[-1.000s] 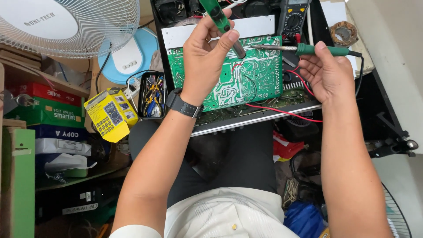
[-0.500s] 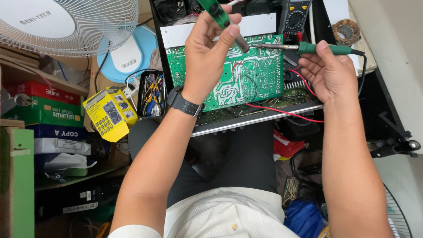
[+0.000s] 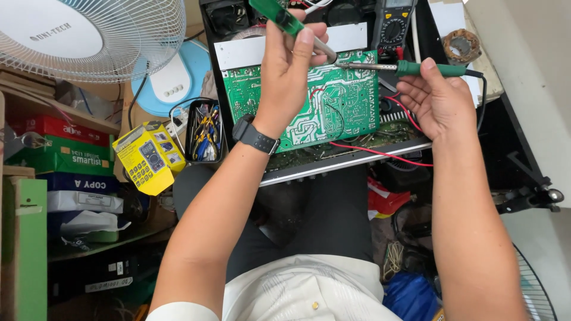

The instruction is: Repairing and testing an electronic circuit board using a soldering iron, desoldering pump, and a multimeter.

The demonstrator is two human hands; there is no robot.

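Note:
A green circuit board point(image 3: 345, 104) lies solder side up on an open black chassis in front of me. My left hand point(image 3: 288, 71), with a dark watch on the wrist, grips a green-handled desoldering pump point(image 3: 279, 15) whose metal tip points down at the board's top edge. In my right hand point(image 3: 437, 104) is a green-handled soldering iron point(image 3: 416, 68), held level, its metal tip pointing left toward the pump's tip. Red and black wires run across the board.
A multimeter point(image 3: 394, 25) and a solder spool point(image 3: 461, 43) sit behind the board. A white fan point(image 3: 89, 35), a yellow box point(image 3: 146, 156), a black tray of tools point(image 3: 204, 131) and stacked paper boxes point(image 3: 65, 154) stand at the left. Cables and bags lie on the floor.
The soldering iron in my right hand has swung up from a slant to level, its tip now closer to the pump's tip. My left hand has barely shifted.

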